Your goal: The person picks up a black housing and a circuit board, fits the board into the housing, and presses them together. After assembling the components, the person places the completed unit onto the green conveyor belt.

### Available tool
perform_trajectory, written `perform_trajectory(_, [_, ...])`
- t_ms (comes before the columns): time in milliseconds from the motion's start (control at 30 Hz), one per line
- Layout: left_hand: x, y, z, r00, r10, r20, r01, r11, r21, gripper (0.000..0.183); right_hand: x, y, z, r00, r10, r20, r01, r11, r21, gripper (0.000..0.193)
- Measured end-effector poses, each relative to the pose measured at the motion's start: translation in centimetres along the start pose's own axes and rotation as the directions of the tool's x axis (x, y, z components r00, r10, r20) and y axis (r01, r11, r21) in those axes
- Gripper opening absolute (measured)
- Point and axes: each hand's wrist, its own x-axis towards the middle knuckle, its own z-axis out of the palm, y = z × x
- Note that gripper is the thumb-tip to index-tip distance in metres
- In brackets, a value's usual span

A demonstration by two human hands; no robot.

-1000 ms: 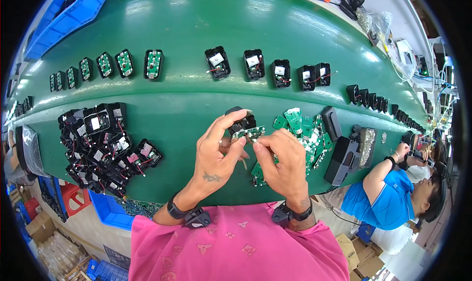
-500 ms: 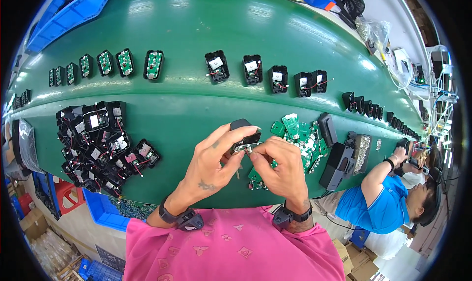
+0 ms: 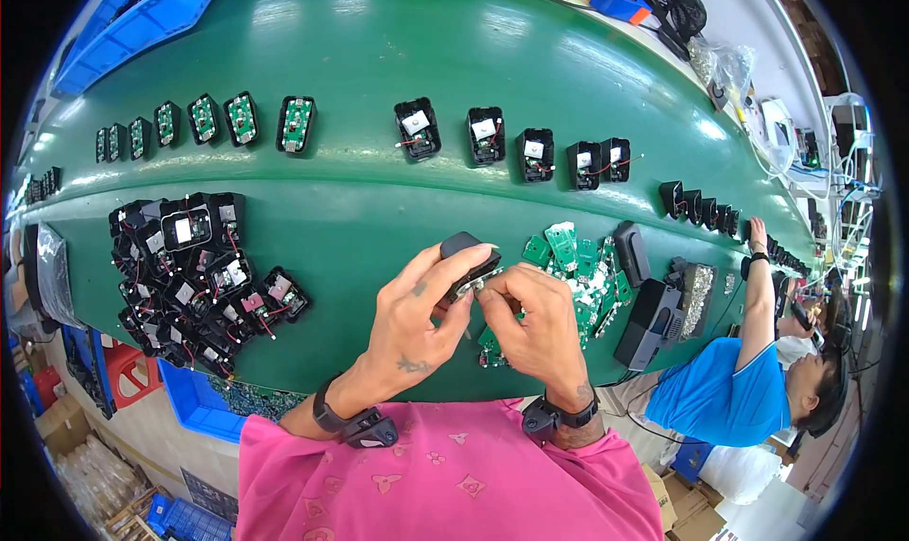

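Clamps case (image 3: 466, 249) in left hand (image 3: 409, 319); works at board (image 3: 482, 277) with right hand (image 3: 535, 319), cannot tell if pinching. Seems boarded in left row (image 3: 297, 124), not in middle row (image 3: 487, 136) or pile (image 3: 180, 290).

Bare green tabletop (image 3: 331, 224) leaves a path between the pile of black housings (image 3: 182, 295) and the left hand (image 3: 412, 323). Just beyond the right hand (image 3: 537, 321), loose circuit boards (image 3: 589, 281) (heaped, overlapping) block the low way to the dark device (image 3: 650, 325).
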Motion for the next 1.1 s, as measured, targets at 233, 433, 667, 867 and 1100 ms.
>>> perform_trajectory(233, [0.7,-1.1,0.7,0.938,-0.348,-0.002,0.311,0.842,-0.44,0.054,-0.5,0.8,0.6,0.948,0.255,-0.191,-0.231,0.963,0.142,0.009])
perform_trajectory(433, [0.4,-1.4,1.4,0.947,-0.315,0.065,0.314,0.861,-0.399,0.065,-0.9,2.4,0.3,0.904,0.428,-0.026,-0.37,0.811,0.454,0.01])
perform_trajectory(667, [0.2,-1.5,1.4,0.932,-0.338,0.129,0.36,0.83,-0.425,0.063,-0.9,2.5,0.8,0.988,0.151,-0.031,-0.123,0.894,0.431,0.01])
perform_trajectory(867, [0.1,-1.7,1.9,0.993,-0.108,-0.045,0.101,0.986,-0.133,0.055,-1.0,2.1,-1.3,0.97,0.244,0.019,-0.218,0.824,0.523,0.024])
perform_trajectory(1100, [0.2,-2.7,2.8,0.986,0.104,-0.128,-0.089,0.989,0.114,0.058,-0.1,1.7,-2.3,0.99,0.026,0.14,-0.05,0.984,0.172,0.024])
